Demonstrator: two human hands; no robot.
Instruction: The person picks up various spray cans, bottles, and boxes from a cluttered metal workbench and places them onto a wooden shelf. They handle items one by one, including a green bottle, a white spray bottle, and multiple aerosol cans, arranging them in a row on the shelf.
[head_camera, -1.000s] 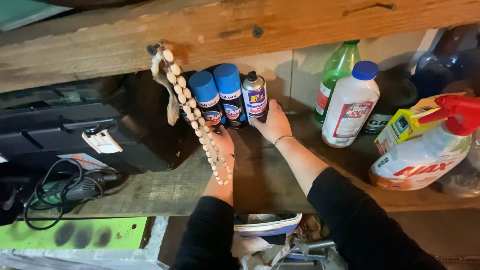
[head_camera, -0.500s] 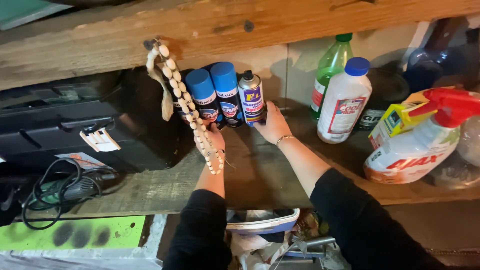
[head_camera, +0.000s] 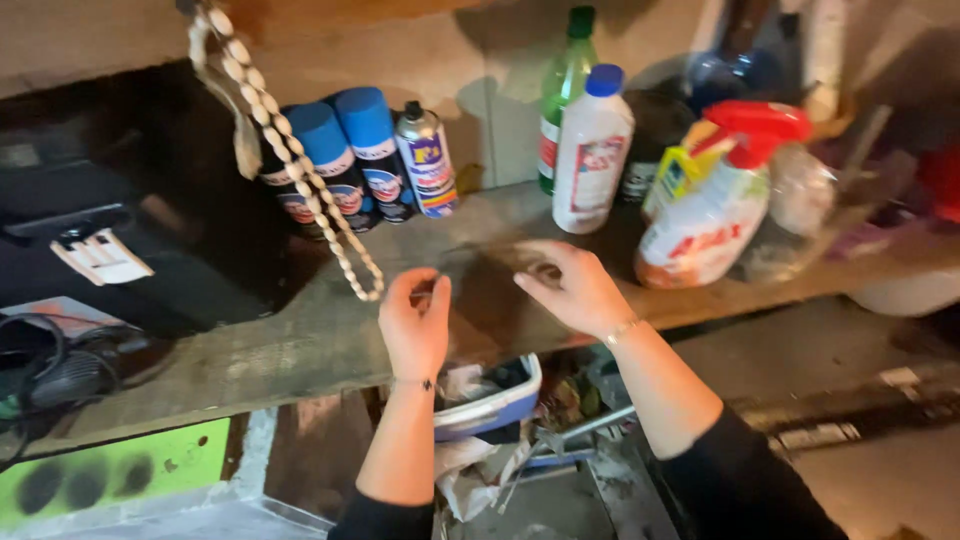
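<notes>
Both hands hover over the shelf (head_camera: 300, 345), a worn wooden plank, and neither has hold of anything. The left hand (head_camera: 415, 325) sits at about six o'clock in the view, back to the camera, fingers curled loosely inward with the thumb and forefinger nearly meeting; nothing shows between them. It hangs just above the plank's front edge, and contact with the wood cannot be told through the blur. The right hand (head_camera: 570, 290) is just to its three o'clock side, palm down, fingers half bent and spread a little, empty, over the bare patch of plank.

The bead string (head_camera: 300, 170) hangs from the upper left and ends in a loop at about ten o'clock from the left hand, near it but apart. Behind the string, at eleven o'clock, stand two blue-capped cans (head_camera: 345, 160) side by side, touching, and the capless spray can (head_camera: 425, 160) is just beside them at twelve o'clock from the left hand, upright against the back wall, well clear of both hands.

At one o'clock from the right hand stand a white bottle (head_camera: 592, 150) with a blue cap and a green bottle (head_camera: 562, 90) behind it. A trigger sprayer (head_camera: 715, 205) with a red head leans at three o'clock. A black case (head_camera: 130, 240) fills the left end. A blue-rimmed tub (head_camera: 495, 400) shows below the plank, between the forearms.
</notes>
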